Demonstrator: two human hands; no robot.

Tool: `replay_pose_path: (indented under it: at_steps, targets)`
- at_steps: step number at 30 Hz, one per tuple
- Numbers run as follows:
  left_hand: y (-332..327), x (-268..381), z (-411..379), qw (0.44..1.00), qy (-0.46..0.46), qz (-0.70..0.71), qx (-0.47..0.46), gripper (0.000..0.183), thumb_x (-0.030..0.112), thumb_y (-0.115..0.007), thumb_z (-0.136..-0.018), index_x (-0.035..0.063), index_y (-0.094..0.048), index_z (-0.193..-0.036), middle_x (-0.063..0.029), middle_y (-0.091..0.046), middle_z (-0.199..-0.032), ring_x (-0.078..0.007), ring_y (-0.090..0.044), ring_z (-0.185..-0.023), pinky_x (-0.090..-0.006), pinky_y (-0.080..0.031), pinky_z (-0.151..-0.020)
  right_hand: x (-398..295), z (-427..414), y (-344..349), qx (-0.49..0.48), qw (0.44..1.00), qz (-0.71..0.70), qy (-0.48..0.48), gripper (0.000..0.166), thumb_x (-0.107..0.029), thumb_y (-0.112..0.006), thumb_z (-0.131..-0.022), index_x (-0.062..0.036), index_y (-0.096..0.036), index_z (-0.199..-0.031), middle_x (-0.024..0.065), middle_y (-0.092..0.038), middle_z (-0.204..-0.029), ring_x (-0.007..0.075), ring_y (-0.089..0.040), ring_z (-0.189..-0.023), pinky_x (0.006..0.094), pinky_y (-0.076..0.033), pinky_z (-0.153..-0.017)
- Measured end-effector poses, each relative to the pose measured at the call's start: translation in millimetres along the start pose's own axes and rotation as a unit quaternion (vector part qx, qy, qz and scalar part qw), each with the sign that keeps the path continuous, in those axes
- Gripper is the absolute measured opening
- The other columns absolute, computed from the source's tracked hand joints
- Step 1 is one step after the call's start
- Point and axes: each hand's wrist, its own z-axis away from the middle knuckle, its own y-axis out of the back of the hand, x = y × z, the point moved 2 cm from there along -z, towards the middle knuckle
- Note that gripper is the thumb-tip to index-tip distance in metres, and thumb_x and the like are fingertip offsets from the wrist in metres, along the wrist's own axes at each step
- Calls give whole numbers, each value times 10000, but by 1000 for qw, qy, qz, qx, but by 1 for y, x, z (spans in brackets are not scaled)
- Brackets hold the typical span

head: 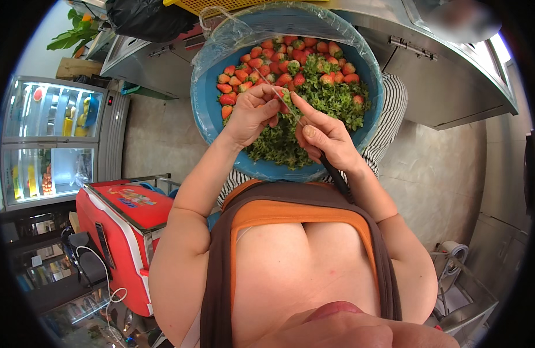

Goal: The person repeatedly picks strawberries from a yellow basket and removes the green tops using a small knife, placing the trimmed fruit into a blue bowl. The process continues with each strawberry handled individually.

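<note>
My right hand (326,137) grips a knife (335,174) by its black handle, and the thin blade slants up and left past my left fingers. Pinched in the fingertips of my left hand (256,113) is a strawberry (283,94), mostly hidden by fingers and blade. My right index fingertip is close against it. Both hands are above a large blue tub (199,98) lined with clear plastic. Whole red strawberries (232,87) fill the tub's far and left parts. A heap of green strawberry tops (332,102) covers its right and near parts.
The tub rests between my striped trouser legs (389,100). Steel cabinets (454,80) stand ahead on both sides, with a yellow plastic basket (219,5) beyond the rim. To the left are a red cooler box (128,204), a phone on a cable (104,245) and a glass-door fridge (52,139).
</note>
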Motion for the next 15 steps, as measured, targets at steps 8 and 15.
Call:
replay_pose_path:
  at_steps: [8, 15]
  targets:
    - [-3, -3, 4, 1000, -1, 14, -8, 260, 145, -652, -829, 52, -542, -1045, -20, -587, -854, -83, -581, -721, -194, -435, -515, -2, 0, 4, -8, 993, -112, -27, 498, -250, -457, -941, -97, -302, -1390, 6, -436, -676, 48, -352, -488, 183, -339, -428]
    - [-6, -5, 5, 997, 11, -43, 60, 312, 174, -679, -809, 52, -521, -1049, -26, -588, -869, -87, -583, -729, -203, -426, -515, -2, 1, 7, -7, 995, -97, -2, 546, -243, -453, -941, -95, -225, -1415, 14, -433, -673, 50, -354, -490, 183, -342, -423]
